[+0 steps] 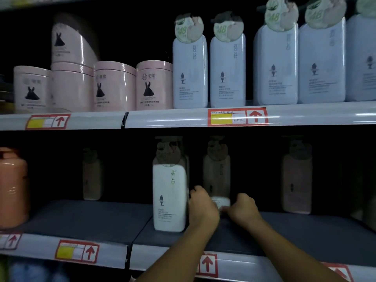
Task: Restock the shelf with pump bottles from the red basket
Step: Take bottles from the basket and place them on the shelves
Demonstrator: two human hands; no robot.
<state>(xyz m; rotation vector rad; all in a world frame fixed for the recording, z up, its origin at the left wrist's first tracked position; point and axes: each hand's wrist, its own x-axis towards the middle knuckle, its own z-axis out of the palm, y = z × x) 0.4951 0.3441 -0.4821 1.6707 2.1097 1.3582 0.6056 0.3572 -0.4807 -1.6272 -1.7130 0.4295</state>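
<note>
Head view: left hand (202, 206) and right hand (243, 208) grip one pump bottle (218, 180) on the dim lower shelf (91, 218).

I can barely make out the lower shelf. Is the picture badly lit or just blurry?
Head view: both. The lower shelf is in deep shadow, its back bottles dim; the upper white bottles are brighter with glare streaks; the tilted pink jar is motion-smeared; edges bow from the wide lens.

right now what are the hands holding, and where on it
Both the left hand and the right hand grip a pump bottle at its lower end, one on each side.
</note>
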